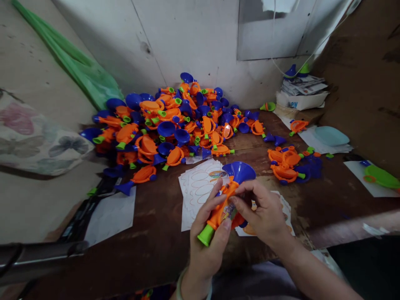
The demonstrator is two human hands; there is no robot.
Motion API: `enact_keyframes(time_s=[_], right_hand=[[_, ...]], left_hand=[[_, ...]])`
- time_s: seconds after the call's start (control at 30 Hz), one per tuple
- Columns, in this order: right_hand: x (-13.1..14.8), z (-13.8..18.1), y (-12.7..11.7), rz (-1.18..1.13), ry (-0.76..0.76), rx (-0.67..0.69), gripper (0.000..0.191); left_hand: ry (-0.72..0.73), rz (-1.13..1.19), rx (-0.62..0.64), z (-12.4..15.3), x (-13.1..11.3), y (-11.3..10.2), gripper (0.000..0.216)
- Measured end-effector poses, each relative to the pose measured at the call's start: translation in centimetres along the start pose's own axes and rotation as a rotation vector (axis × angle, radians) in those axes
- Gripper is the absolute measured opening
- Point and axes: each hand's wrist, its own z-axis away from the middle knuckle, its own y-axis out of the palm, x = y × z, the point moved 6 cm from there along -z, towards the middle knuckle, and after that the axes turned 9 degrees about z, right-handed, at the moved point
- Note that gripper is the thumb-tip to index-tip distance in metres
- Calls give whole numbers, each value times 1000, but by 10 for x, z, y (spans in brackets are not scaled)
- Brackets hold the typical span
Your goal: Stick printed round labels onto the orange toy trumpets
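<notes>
An orange toy trumpet with a blue bell and a green mouthpiece is held over the near edge of the dark wooden table. My left hand grips its body from below, near the mouthpiece. My right hand pinches the trumpet's side, fingertips pressed on a coloured sticker there. Under the toy lies a white sticker sheet with oval outlines.
A big heap of the same toy trumpets fills the table's back left corner. A smaller group of trumpets lies at the right. Papers, a box and a pale lid sit far right. A green bag leans on the wall.
</notes>
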Motion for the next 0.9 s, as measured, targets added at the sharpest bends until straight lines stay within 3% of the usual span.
enact_keyframes(time_s=[0.03,0.07,0.17,0.2,0.27,0.33,0.4,0.5,0.57,0.67,0.8,0.9], right_hand=[[-1,0,-1,60,-35,-29,4],[-5,0,-4,124,-63,-85,13],[-33,-6,-19,280,-65,-298,65],[-48,-10,-22,310,-41,-307,75],[-79,-21,-19,351,27,-171,75],[-107,-27,-4,436,105,118,67],[-124,-26,14,505,162,348,70],[-133,-20,37,521,194,460,93],[-134,-16,52,511,198,510,101],[-136,-18,62,494,188,549,98],[-147,-40,47,519,187,496,89],[-151,-55,31,556,185,429,84]], left_hand=[[4,3,-5,0,0,0,34],[10,5,-10,1,-1,-1,34],[79,-83,-72,4,-14,-16,34],[123,-170,-115,6,-22,-27,35],[213,-435,-210,8,-39,-58,40],[223,-755,-238,9,-45,-96,43],[198,-1002,-129,10,-38,-130,42],[111,-1259,-49,16,-14,-167,42],[115,-1353,-6,21,2,-164,45],[190,-1303,168,25,27,-122,55],[147,-1186,409,23,65,-70,69],[48,-1156,434,17,87,-63,68]])
